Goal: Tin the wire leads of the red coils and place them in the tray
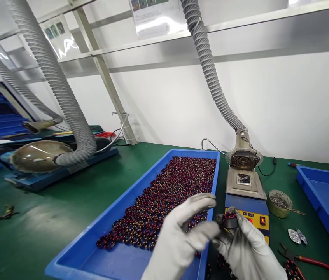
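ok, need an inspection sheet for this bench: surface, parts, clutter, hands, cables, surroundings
Surface: green bench, blue tray on it
Parts: many dark speckled parts in the tray, one held part
Clutter: red-handled pliers, silvery scraps, pot of grey bits
Hands: both white-gloved; right hand grips the held part; left hand has fingers parted near it, contact unclear
Cables: black cable beside the CM 558 unit
Surroundings: ribbed hose above the unit, white wall behind
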Action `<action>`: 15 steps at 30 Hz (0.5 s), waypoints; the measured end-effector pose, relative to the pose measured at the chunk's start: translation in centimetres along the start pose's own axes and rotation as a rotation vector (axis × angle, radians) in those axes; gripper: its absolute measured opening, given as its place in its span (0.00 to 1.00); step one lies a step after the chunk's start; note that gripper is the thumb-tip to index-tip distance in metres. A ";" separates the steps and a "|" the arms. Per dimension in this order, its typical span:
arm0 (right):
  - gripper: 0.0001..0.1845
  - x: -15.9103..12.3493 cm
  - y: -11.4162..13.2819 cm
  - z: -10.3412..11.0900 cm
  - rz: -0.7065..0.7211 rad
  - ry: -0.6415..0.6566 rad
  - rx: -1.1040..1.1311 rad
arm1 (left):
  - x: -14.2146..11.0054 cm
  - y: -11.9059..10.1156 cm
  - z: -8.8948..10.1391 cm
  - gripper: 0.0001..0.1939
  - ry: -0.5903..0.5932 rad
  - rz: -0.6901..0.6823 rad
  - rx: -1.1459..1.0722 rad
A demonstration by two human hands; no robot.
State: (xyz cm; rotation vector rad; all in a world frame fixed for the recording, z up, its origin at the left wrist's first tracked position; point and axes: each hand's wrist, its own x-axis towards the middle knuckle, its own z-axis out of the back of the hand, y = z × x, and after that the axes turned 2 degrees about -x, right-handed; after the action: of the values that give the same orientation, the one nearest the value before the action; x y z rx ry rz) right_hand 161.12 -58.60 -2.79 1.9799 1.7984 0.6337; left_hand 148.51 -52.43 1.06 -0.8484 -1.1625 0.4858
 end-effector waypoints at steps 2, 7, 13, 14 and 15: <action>0.13 0.4 -0.2 0.3 0.027 0.046 -0.021 | -0.2 0.0 -0.3 0.29 0.150 -0.097 0.209; 0.05 2.6 -0.5 2.3 0.088 0.098 -0.117 | -0.1 -0.1 -1.0 0.21 0.213 -0.244 0.223; 0.11 3.0 -0.3 3.2 0.025 0.086 -0.138 | 0.2 0.2 -1.0 0.05 0.051 0.042 -0.256; 0.12 2.8 -0.3 2.9 0.000 0.083 -0.132 | 0.1 0.3 -0.9 0.05 -0.015 0.071 -0.325; 0.12 2.6 -0.2 2.6 -0.024 0.080 -0.122 | 0.1 0.3 -0.7 0.05 -0.084 0.085 -0.391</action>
State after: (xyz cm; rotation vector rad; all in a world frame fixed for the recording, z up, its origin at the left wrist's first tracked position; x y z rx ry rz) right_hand 162.61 -55.98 -4.91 1.8748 1.7815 0.8052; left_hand 149.25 -52.43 0.74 -1.2273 -1.3260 0.3702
